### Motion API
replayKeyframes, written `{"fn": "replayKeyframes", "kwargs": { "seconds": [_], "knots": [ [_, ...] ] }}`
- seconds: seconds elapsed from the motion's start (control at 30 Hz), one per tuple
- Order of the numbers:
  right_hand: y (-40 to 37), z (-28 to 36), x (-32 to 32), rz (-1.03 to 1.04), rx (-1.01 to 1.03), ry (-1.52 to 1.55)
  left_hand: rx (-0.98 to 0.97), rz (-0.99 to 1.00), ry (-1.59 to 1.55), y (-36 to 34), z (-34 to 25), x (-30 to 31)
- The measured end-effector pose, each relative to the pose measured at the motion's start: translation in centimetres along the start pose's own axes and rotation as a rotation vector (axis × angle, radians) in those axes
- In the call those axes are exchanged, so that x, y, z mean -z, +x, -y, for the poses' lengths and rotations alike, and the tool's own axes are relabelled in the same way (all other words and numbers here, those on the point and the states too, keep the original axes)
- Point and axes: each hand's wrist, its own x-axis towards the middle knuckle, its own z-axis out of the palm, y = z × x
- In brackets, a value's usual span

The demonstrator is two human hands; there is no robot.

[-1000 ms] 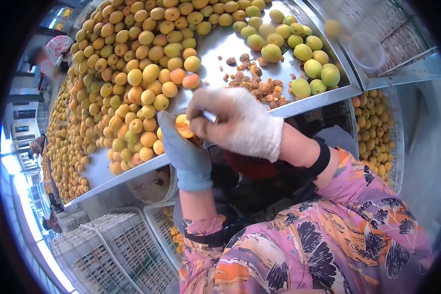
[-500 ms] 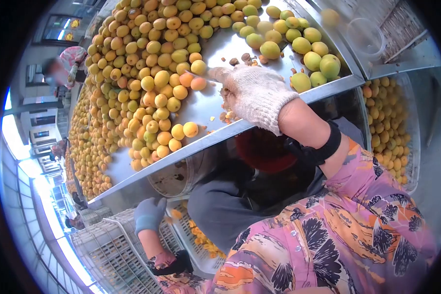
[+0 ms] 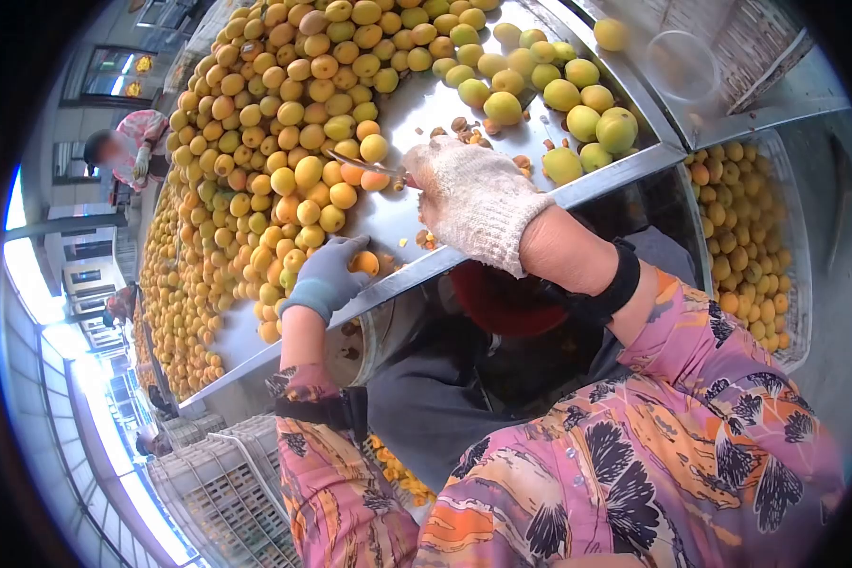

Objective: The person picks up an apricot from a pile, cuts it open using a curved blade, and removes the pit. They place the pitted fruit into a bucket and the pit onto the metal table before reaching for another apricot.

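On a sloping metal table lies a big heap of yellow-orange apricots. My left hand, in a grey glove, is at the table's front edge with its fingers closed round one apricot. My right hand wears a white knitted glove and grips a small knife, its thin curved blade pointing left over the nearest fruit. Apricot stones and scraps lie just beyond the right hand. Part of the knife's handle is hidden in the glove.
Greener apricots sit at the table's right corner. A crate of apricots stands to the right, and a plastic crate at lower left. Cut orange pieces lie below me. A red container is under the table. Another person stands far left.
My left hand has risen from beside the crates to the table edge and closed on an apricot. The right hand has shifted slightly, and the knife blade now shows clearly.
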Motion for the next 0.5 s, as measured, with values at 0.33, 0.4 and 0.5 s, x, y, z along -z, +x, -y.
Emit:
{"fn": "replayKeyframes", "kwargs": {
  "seconds": [0.33, 0.4, 0.5],
  "knots": [
    [-0.3, 0.3, -0.9, 0.056, -0.110, 0.569, 0.104, -0.308, -1.180, -0.8, -3.6, 1.1],
    [-0.4, 0.9, -0.4, 0.107, -0.115, 0.579, -0.014, -0.359, -1.391, -1.4, -5.3, 1.5],
    [-0.9, 0.9, -1.9, -0.082, -0.011, 0.514, -0.304, -0.452, -1.682, -1.1, -8.1, 0.7]
  ]
}}
